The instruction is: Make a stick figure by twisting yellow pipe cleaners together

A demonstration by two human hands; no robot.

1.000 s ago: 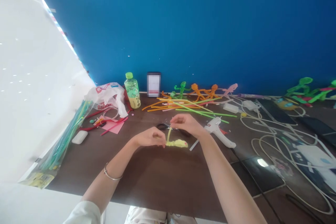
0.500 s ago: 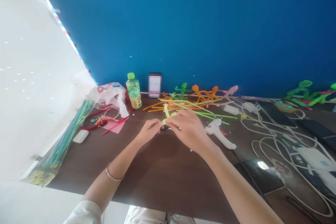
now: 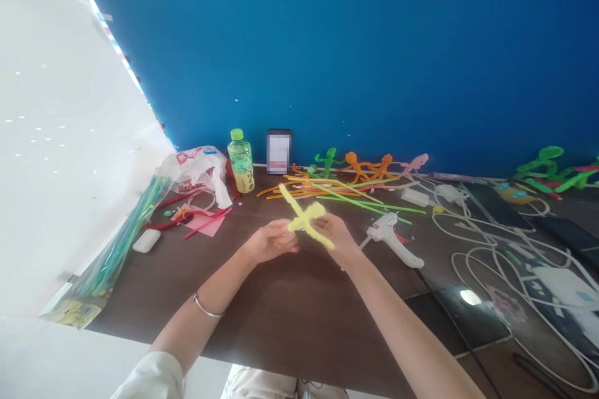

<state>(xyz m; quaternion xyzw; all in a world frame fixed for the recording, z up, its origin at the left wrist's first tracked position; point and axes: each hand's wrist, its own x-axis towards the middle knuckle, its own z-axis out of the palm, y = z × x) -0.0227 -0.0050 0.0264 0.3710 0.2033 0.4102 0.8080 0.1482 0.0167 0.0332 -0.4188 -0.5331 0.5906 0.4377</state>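
A yellow pipe-cleaner figure (image 3: 305, 217), shaped like a cross with one thick end, is held up between my two hands above the dark table. My left hand (image 3: 275, 240) has its fingers closed on the left end of the figure. At the thick right end, my right hand (image 3: 340, 238) grips it, with its fingertips partly hidden behind the yellow fuzz. Loose orange and green pipe cleaners (image 3: 369, 204) lie just beyond the hands. A white hot glue gun (image 3: 390, 240) rests to the right of my right hand.
Pipe-cleaner figures (image 3: 358, 167) stand along the blue wall. At the left are a bag of pipe cleaners (image 3: 128, 234), a plastic bag (image 3: 199, 171), a white case (image 3: 146, 240) and a bottle (image 3: 241, 165). A phone (image 3: 279, 153) leans upright. White cables (image 3: 486, 249) tangle at the right.
My right hand has drawn down and back, off the top of the yellow figure, and turned. The figure, mostly covered before, now shows its whole crossed shape.
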